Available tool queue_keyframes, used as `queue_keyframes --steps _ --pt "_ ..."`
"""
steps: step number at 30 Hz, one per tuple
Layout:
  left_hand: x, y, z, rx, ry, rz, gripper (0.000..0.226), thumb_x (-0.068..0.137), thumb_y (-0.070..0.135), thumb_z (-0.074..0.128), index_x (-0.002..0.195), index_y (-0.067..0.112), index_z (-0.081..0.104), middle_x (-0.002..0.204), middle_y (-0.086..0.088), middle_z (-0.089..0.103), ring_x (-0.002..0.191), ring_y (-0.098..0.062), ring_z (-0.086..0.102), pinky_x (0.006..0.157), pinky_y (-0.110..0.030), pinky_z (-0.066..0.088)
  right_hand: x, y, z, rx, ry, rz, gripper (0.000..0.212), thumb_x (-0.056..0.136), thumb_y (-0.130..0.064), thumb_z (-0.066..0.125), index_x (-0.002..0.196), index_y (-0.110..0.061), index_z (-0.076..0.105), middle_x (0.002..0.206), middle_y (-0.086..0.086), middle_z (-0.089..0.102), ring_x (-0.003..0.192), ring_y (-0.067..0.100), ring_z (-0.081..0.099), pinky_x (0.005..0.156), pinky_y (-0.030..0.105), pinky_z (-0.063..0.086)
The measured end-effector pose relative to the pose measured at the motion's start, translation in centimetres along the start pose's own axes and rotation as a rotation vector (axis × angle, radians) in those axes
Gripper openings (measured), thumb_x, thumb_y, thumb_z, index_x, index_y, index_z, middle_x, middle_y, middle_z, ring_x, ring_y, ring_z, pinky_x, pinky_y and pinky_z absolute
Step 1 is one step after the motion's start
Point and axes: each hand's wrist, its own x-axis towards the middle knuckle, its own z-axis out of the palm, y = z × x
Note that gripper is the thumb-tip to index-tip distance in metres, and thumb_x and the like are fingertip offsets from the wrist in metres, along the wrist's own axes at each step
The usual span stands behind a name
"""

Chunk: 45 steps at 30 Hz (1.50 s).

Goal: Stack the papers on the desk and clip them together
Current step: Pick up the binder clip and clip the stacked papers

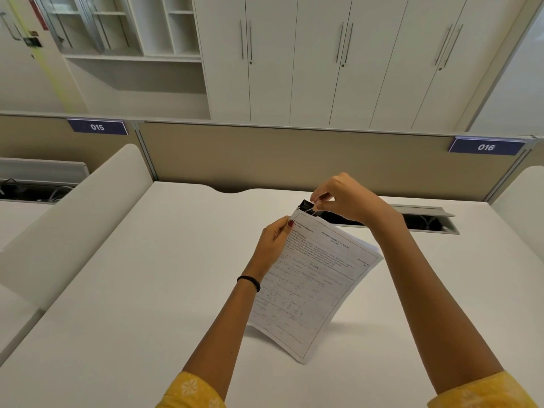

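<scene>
A stack of printed exam papers (pixel 312 287) is held up off the white desk (pixel 147 290), tilted, its lower corner near the desk surface. My left hand (pixel 275 242) pinches the stack's left edge near the top corner. A black binder clip (pixel 306 206) sits at the stack's top left corner. My right hand (pixel 344 198) grips the clip's wire handles from above, fingers pinched on them. Whether the clip's jaws are closed on the sheets is hard to tell.
An open cable tray slot (pixel 426 222) lies in the desk behind my right hand. A beige partition (pixel 294 157) with labels 015 and 016 closes the far edge. White side dividers (pixel 73 225) stand left and right. Cabinets fill the back wall.
</scene>
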Motion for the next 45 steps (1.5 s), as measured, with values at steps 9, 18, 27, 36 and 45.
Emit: queue_keyframes --steps 9,18,27,36,45 --pt "0.0 0.3 -0.4 0.016 0.031 0.003 0.021 0.097 0.029 0.038 0.107 0.028 0.058 0.091 0.007 0.066 0.072 -0.011 0.067 0.06 -0.017 0.052 -0.4 -0.1 -2.0 -0.048 0.097 -0.018 0.025 0.084 -0.009 0.064 0.108 -0.003 0.067 0.104 0.012 0.071 0.089 0.02 0.067 0.08 0.02 0.049" --pt "0.0 0.6 -0.1 -0.002 0.033 0.021 0.024 0.097 0.03 0.04 0.115 0.028 0.055 0.096 0.003 0.067 0.073 -0.013 0.067 0.058 -0.018 0.053 -0.6 0.0 -0.4 -0.053 0.053 -0.023 0.027 0.085 -0.011 0.063 0.111 -0.003 0.065 0.109 0.011 0.07 0.094 0.019 0.067 0.085 0.026 0.052" --pt "0.1 0.8 -0.3 -0.002 0.0 0.037 0.026 0.097 0.027 0.04 0.118 0.031 0.054 0.1 0.006 0.065 0.079 -0.014 0.067 0.062 -0.019 0.054 -0.5 0.4 0.0 -0.011 0.048 -0.012 0.028 0.084 -0.01 0.064 0.111 -0.002 0.065 0.111 0.012 0.069 0.094 0.019 0.066 0.083 0.021 0.05" --pt "0.8 0.2 -0.1 0.06 -0.018 0.051 0.02 0.098 0.025 0.04 0.1 0.022 0.06 0.091 0.002 0.066 0.075 -0.009 0.064 0.06 -0.015 0.049 0.0 0.9 0.5 0.088 -0.004 -0.039 0.026 0.083 -0.011 0.066 0.106 -0.002 0.067 0.108 0.01 0.069 0.084 0.009 0.063 0.073 0.004 0.048" --pt "1.0 -0.9 0.2 0.125 -0.028 0.04 0.027 0.097 0.024 0.042 0.101 0.006 0.061 0.09 -0.008 0.065 0.073 -0.014 0.061 0.062 -0.022 0.048 0.4 1.4 0.4 0.055 -0.104 -0.031 0.023 0.083 -0.013 0.066 0.104 -0.003 0.068 0.103 0.01 0.07 0.088 0.02 0.066 0.084 0.033 0.054"
